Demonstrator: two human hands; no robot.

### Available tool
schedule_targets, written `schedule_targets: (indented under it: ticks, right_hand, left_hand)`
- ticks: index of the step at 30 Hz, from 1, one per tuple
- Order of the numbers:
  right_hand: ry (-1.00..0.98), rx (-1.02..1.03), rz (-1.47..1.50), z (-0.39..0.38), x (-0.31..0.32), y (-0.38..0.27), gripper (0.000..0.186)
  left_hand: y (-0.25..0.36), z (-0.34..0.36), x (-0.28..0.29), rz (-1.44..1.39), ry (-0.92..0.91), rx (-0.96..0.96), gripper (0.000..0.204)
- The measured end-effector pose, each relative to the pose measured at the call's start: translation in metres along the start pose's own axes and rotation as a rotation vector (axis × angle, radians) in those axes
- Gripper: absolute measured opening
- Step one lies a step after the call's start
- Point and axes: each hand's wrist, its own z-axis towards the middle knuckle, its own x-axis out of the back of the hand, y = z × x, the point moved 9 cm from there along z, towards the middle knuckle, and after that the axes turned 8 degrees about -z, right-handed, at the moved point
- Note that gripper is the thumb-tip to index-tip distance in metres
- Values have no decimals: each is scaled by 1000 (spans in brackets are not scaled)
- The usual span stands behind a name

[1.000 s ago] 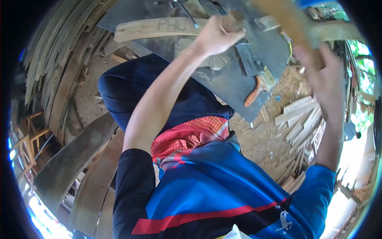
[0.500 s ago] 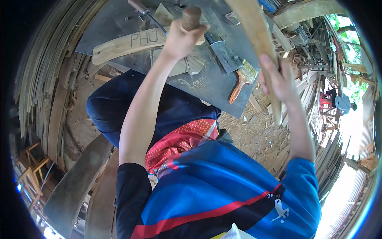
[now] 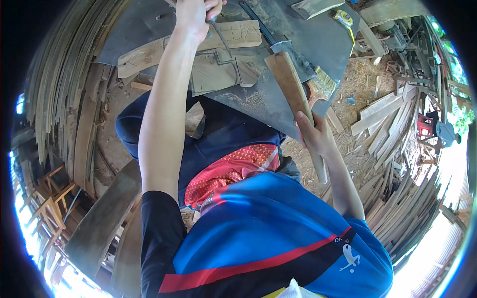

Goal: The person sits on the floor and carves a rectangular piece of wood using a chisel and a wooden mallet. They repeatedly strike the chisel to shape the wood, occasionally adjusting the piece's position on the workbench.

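My left hand [image 3: 201,12] is curled at the top edge above the metal worktop [image 3: 328,42], its grip partly cut off, a thin metal tool shaft [image 3: 221,38] beside it. My right hand [image 3: 315,131] grips a long wooden bat [image 3: 288,79], its far end over the worktop. A curved board [image 3: 139,61] and a flat wooden piece with cut outlines [image 3: 208,74] lie below my left hand. A dark bar tool [image 3: 261,25] lies right of them. A paintbrush [image 3: 323,82] is partly behind the bat; a yellow tape measure [image 3: 343,19] is farther back.
Long boards are stacked at the left [image 3: 64,84] and lower right [image 3: 397,213]. Loose offcuts [image 3: 375,111] lie on the ground beside the worktop. A wooden chair frame [image 3: 52,198] stands lower left. A person [image 3: 444,130] is by a red stool [image 3: 425,126] at the far right.
My left hand has moved up and left toward the top edge; the wooden handle seen in it earlier no longer shows clearly. The bat has swung down and left, its end lower over the worktop.
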Motion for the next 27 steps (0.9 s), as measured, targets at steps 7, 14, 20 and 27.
schedule_targets:
  ticks: [7, 14, 20, 27]
  right_hand:
    - [13, -24, 35, 9, 9, -3, 48]
    - [18, -4, 13, 12, 17, -10, 49]
    - [58, 167, -59, 11, 40, -68, 53]
    - [87, 222, -38, 8, 69, -98, 56]
  left_hand:
    - [-31, -11, 0, -4, -47, 19, 32]
    - [-29, -14, 2, 83, 33, -45, 29]
    - [-34, -6, 1, 127, 155, -101, 24]
    - [-22, -12, -19, 223, 67, 33, 14]
